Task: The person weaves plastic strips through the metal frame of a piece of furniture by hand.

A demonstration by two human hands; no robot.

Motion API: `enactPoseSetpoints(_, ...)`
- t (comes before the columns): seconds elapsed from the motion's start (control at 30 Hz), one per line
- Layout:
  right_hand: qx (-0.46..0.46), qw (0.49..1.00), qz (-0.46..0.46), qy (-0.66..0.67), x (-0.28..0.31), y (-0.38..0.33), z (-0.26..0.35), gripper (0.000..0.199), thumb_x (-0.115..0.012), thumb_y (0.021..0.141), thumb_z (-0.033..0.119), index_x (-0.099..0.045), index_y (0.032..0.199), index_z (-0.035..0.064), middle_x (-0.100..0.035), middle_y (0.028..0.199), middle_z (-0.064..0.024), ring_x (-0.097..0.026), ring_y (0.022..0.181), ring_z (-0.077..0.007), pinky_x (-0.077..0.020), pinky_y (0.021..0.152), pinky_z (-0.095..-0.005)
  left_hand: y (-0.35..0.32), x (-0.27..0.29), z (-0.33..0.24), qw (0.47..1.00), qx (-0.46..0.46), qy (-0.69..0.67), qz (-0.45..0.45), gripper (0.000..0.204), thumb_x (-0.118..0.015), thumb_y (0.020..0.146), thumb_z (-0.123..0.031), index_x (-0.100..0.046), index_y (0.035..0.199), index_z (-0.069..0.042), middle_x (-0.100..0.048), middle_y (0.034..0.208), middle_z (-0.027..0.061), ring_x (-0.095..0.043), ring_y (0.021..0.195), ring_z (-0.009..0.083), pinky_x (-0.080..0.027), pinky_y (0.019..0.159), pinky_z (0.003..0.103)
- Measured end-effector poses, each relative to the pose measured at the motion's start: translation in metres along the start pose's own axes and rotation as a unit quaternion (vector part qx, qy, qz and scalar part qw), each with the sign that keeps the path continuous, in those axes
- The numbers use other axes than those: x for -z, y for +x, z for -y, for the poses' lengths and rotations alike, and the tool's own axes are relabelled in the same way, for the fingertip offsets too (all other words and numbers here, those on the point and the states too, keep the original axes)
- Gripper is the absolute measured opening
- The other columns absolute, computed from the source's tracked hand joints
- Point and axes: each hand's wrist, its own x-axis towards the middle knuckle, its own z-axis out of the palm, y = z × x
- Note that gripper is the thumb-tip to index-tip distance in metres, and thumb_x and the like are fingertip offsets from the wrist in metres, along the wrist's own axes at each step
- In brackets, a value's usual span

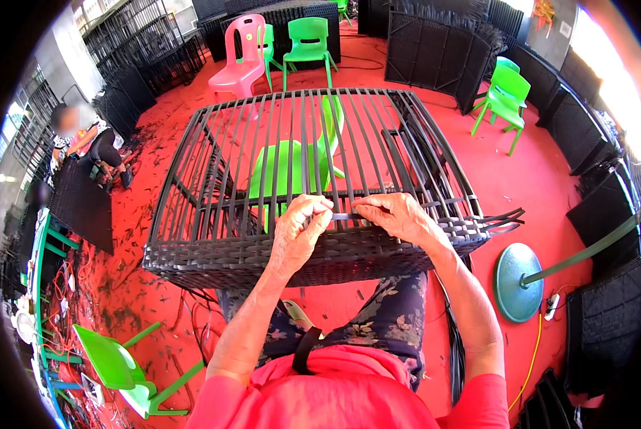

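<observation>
A black wicker frame [192,256] lies across in front of me, its near edge woven tight and long parallel strips running away from me over an open top. Between my hands a short length of dark flat weaving strip [344,216] crosses these long strips just beyond the woven band. The fingers of my left hand [299,232] are pinched together at its left end. My right hand [400,218] pinches it on the other side, thumb and forefinger closed. Several loose strip ends [505,220] stick out past the frame's right corner.
Through the frame a green chair [281,168] shows. A pink chair [242,61] and more green chairs stand beyond; another green chair [109,357] lies tipped at near left. At right is a round-based stand [519,282]. A person [91,139] sits far left beside a woven panel [81,200].
</observation>
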Motion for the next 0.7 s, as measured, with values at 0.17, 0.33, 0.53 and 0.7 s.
enactPoseSetpoints(0.17,-0.008,0.999,0.022,0.044,0.008,0.005,-0.012,0.032,-0.060,0.082,0.033,-0.061,0.078,0.0006,-0.049,0.053,-0.0032,-0.047,0.050,-0.0083,-0.0378,0.046,-0.0277,0.001,-0.001,0.000,0.999,0.031,-0.021,0.001,0.010,-0.059,0.083,-0.012,-0.060,0.085,-0.002,-0.055,0.099,0.0066,-0.053,0.089,0.0142,-0.045,0.072,0.027)
enactPoseSetpoints(0.33,-0.037,0.992,-0.090,0.075,0.023,-0.001,-0.012,0.026,-0.061,0.078,0.025,-0.060,0.072,0.0002,-0.047,0.052,-0.0005,-0.045,0.050,-0.0068,-0.0366,0.044,-0.0250,0.013,-0.013,-0.006,0.943,-0.093,0.305,0.099,0.015,-0.060,0.080,-0.018,-0.065,0.088,-0.006,-0.046,0.119,0.0156,-0.031,0.122,0.0333,-0.026,0.101,0.042)
enactPoseSetpoints(0.53,0.023,0.992,-0.095,-0.079,0.002,0.007,-0.025,0.024,-0.059,0.073,0.025,-0.060,0.072,0.0010,-0.059,0.064,-0.0141,-0.060,0.061,-0.0248,-0.0451,0.059,-0.0362,0.027,-0.020,0.023,0.883,-0.104,0.436,0.140,0.015,-0.058,0.078,-0.015,-0.063,0.085,-0.004,-0.034,0.132,0.0195,-0.022,0.126,0.0417,-0.023,0.102,0.049)
enactPoseSetpoints(0.7,0.012,0.998,-0.042,-0.033,0.002,0.004,-0.021,0.023,-0.059,0.077,0.022,-0.060,0.074,-0.0003,-0.057,0.061,-0.0112,-0.057,0.058,-0.0185,-0.0433,0.056,-0.0313,0.029,-0.013,0.017,0.910,-0.056,0.377,0.165,0.014,-0.061,0.077,-0.017,-0.063,0.084,-0.005,-0.034,0.134,0.0166,-0.020,0.128,0.0393,-0.021,0.103,0.046)
